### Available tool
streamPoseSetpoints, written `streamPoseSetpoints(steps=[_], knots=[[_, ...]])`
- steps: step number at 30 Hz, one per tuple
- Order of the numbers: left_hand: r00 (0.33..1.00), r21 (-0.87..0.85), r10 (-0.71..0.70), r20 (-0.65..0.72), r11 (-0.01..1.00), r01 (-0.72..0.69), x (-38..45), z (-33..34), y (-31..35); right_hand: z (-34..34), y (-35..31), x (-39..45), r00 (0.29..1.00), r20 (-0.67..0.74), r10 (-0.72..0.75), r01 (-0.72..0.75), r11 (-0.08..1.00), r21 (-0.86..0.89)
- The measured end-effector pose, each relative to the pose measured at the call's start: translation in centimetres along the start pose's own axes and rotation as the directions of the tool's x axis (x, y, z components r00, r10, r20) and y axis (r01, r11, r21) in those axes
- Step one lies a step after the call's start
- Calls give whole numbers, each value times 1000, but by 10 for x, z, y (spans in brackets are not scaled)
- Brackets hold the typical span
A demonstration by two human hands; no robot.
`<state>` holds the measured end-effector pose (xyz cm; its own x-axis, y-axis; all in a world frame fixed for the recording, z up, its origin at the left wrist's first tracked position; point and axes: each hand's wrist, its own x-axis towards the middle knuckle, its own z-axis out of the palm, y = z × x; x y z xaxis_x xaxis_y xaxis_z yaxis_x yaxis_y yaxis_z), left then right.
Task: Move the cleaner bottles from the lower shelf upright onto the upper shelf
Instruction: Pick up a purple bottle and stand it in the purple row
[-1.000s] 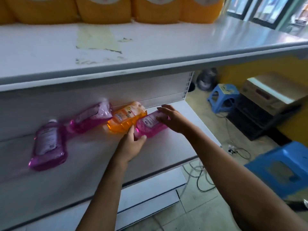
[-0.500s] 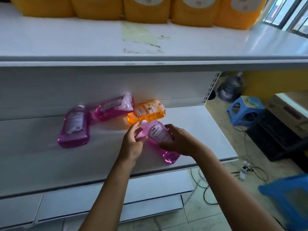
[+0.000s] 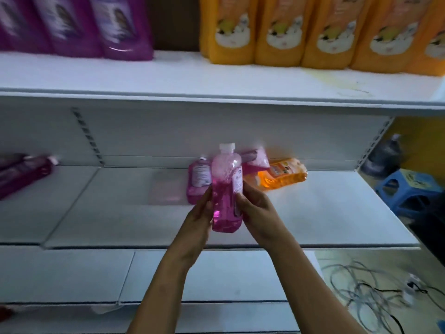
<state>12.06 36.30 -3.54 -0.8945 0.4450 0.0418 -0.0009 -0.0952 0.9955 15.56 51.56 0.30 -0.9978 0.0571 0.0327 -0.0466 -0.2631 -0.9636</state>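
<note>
Both hands clasp the pink bottle (image 3: 226,189): left hand (image 3: 201,216) and right hand (image 3: 258,210) gripping its sides, long axis upright, cap up, lifted above the lower shelf (image 3: 120,213), below the upper shelf (image 3: 168,78).

Bare forearms, seemingly no sleeves

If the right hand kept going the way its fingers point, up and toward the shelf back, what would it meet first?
Probably the pink bottle lying on the lower shelf, just past the held pink bottle that the right hand grips; depth is uncertain.
</note>
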Motion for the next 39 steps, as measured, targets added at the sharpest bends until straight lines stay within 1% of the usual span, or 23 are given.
streamPoseSetpoints(steps=[2,4,5,7,8,10,12,13,14,15,16,17,20,25,26,29,32,33,36,37,39], knots=[[998,-74,42,55,997,-38,-18,-19,4,37,3,-4,999,34,23,-23,1000,-21],[994,-183,105,31,978,-97,-38,-34,9,72,9,-9,997,63,49,-43,995,-94],[994,-222,109,-22,969,-111,-49,-43,12,87,11,-10,996,84,36,-22,985,-169],[979,-242,94,-181,961,-137,-68,-62,16,119,8,-12,982,175,-64,116,945,-306],[959,-220,92,-267,963,-154,-75,-72,19,134,4,-11,968,225,-114,187,923,-337],[906,-140,110,-408,973,-182,-89,-93,29,160,-4,-8,943,288,-169,265,903,-338],[856,-59,152,-495,977,-207,-102,-114,40,180,-9,-6,912,356,-203,333,874,-354],[837,-14,177,-519,977,-215,-108,-123,46,191,-12,-5,887,405,-221,389,831,-398],[824,32,199,-531,976,-215,-115,-132,52,201,-15,-4,860,457,-227,449,761,-468],[814,76,215,-539,975,-207,-121,-140,58,211,-19,-2,832,509,-220,509,668,-543],[807,113,233,-542,972,-205,-128,-147,63,221,-23,-2,804,557,-206,556,591,-585],[801,142,259,-540,966,-217,-135,-152,67,231,-27,-1,782,593,-191,582,565,-586],[782,178,348,-517,937,-300,-154,-166,83,254,-39,-3,757,625,-189,588,614,-526],[793,224,471,-387,882,-415,-174,-178,115,277,-66,-5,696,668,-262,620,688,-377],[791,237,489,-368,872,-428,-176,-179,121,279,-73,-6,684,674,-280,633,687,-357],[775,269,543,-324,838,-475,-180,-186,139,284,-96,-7,630,705,-326,702,627,-338],[764,299,584,-273,807,-510,-178,-195,160,290,-122,-8,581,747,-322,738,596,-317],[758,318,598,-259,794,-518,-177,-199,169,293,-131,-8,568,756,-326,759,562,-328],[750,371,624,-220,764,-527,-173,-210,194,307,-155,-7,529,770,-356,831,398,-387],[750,390,627,-213,758,-523,-173,-212,202,312,-161,-6,524,770,-364,840,373,-395],[748,414,633,-201,747,-520,-173,-218,217,326,-169,-4,520,760,-390,843,376,-384]])
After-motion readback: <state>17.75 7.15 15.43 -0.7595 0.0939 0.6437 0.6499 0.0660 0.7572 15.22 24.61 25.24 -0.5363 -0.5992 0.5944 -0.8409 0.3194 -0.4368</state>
